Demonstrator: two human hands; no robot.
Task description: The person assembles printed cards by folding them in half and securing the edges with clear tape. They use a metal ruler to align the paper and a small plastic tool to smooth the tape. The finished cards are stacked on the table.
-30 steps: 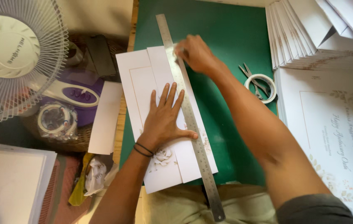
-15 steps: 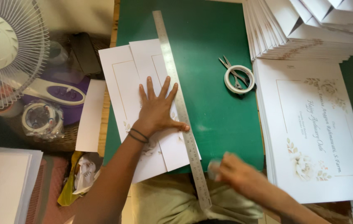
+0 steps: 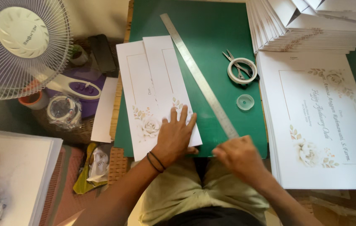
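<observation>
My left hand lies flat with fingers spread wide on the lower end of a folded white card printed with roses, pressing it to the green cutting mat. That card sits at the mat's 9 o'clock side, its long edges running toward 12. My right hand is at 6 o'clock on the mat, curled into a loose fist over the near end of the steel ruler; I cannot tell whether the fingers actually pinch it. The ruler lies just beside the card's right edge, slanting from 11 down toward 5. At 2 o'clock from the ruler rests a roll of tape with small scissors lying across it. A large sheet with floral print lies at 3 o'clock.
</observation>
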